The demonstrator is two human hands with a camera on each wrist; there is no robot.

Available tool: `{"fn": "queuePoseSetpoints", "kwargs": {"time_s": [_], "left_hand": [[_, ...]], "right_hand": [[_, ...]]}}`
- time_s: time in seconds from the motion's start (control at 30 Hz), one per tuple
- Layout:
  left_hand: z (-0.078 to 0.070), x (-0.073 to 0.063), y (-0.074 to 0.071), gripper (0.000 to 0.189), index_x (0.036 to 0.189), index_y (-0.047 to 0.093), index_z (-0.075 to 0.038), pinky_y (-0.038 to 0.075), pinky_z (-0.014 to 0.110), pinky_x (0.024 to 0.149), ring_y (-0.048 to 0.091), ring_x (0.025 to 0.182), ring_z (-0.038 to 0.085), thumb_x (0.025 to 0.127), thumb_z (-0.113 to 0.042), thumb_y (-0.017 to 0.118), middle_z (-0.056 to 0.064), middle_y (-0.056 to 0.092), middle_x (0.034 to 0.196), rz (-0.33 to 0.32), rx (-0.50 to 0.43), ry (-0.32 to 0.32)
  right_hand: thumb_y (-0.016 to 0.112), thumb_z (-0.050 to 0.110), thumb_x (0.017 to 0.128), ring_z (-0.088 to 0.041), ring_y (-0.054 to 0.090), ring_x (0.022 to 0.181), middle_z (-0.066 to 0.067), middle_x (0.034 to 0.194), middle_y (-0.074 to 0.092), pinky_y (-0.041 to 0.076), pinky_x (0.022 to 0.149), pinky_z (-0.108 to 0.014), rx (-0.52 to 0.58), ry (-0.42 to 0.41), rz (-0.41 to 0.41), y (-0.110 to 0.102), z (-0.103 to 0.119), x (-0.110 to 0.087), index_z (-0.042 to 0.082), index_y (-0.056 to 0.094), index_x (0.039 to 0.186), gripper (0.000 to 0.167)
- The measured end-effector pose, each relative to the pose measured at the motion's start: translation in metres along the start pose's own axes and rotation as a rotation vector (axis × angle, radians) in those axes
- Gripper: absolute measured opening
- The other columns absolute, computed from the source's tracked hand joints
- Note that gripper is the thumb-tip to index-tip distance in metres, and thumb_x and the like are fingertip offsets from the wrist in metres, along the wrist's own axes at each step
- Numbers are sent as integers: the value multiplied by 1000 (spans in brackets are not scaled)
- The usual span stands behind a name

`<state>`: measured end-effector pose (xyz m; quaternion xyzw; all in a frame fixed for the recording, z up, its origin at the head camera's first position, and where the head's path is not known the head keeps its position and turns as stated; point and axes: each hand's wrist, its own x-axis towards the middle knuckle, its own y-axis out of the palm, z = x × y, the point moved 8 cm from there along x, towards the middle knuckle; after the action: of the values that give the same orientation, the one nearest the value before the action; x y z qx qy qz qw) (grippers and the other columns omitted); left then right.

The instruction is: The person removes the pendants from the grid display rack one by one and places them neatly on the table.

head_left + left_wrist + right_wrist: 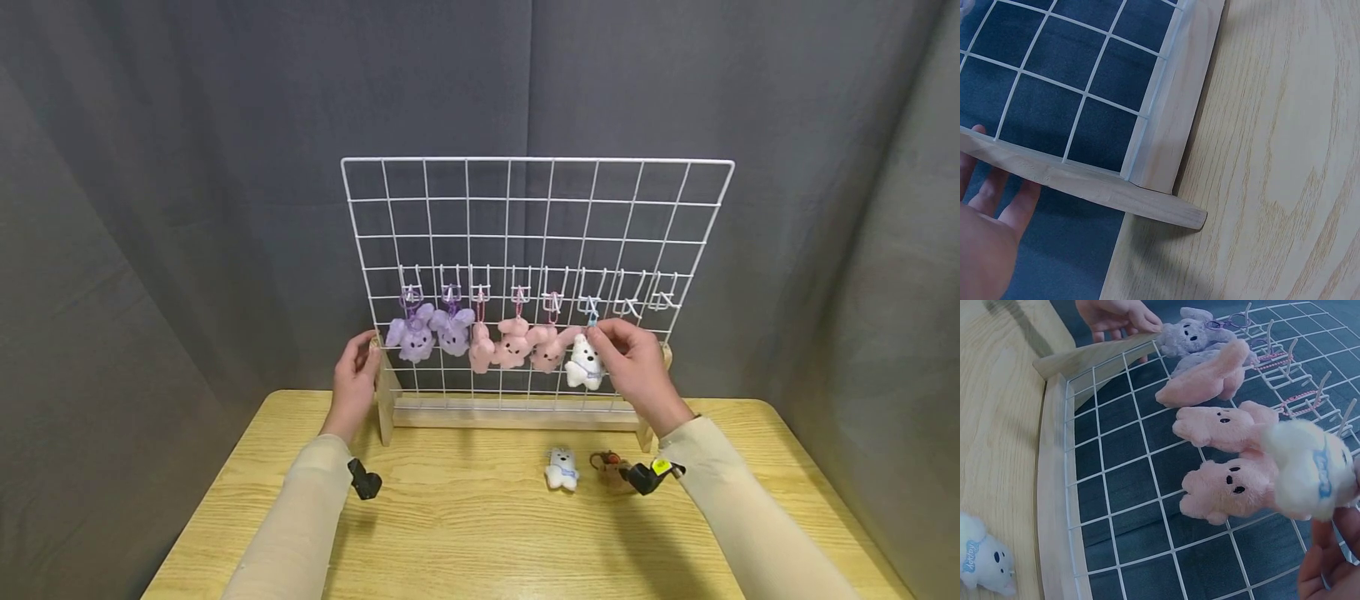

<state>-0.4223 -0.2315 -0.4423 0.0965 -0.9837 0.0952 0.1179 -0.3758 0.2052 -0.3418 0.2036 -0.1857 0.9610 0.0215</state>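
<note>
My right hand [639, 367] pinches a white plush bear keychain [584, 367] near its head, just under a blue strap [592, 313] at a hook on the white wire grid [537, 159]. Close up in the right wrist view, the bear [1310, 469] shows light-blue lettering on its front. With its fingers around the back, my left hand [352, 387] grips the wooden side post [386, 392] of the stand. To the bear's left hang three pink plush keychains [514, 343] and two purple ones [413, 335].
Another white plush bear [562, 469] lies on the wooden table [450, 517], beside a brown keychain [606, 458] partly hidden by the right wrist camera. Two bare hooks [662, 301] are at the grid's right end. A dark curtain [225, 208] stands behind.
</note>
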Motion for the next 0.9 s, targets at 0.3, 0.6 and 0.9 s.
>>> {"fn": "queuePoseSetpoints", "kwargs": {"time_s": [0.3, 0.6, 0.9], "left_hand": [[0, -1, 0, 38, 151, 52, -19, 47, 22, 78, 57, 107, 20, 113, -23, 51, 17, 64, 135, -7, 2, -7], [0, 0, 0, 39, 151, 52, -20, 47, 22, 85, 58, 115, 21, 113, -25, 50, 16, 64, 137, -8, 15, -8], [2, -1, 1, 41, 155, 48, -22, 47, 25, 88, 57, 124, 27, 113, -26, 48, 16, 60, 144, 9, 18, -39]], "right_hand": [[63, 22, 108, -14, 51, 72, -10, 90, 63, 45, 60, -24, -25, -30, -37, -4, 4, -3, 3, 74, 113, 22], [63, 30, 108, -15, 48, 67, -12, 83, 61, 43, 58, -26, -27, -18, -41, -7, 7, -6, 5, 73, 111, 27], [60, 14, 109, -11, 37, 55, 0, 70, 49, 34, 50, -27, 4, -55, -41, -8, 20, -12, -3, 71, 111, 21]]}}
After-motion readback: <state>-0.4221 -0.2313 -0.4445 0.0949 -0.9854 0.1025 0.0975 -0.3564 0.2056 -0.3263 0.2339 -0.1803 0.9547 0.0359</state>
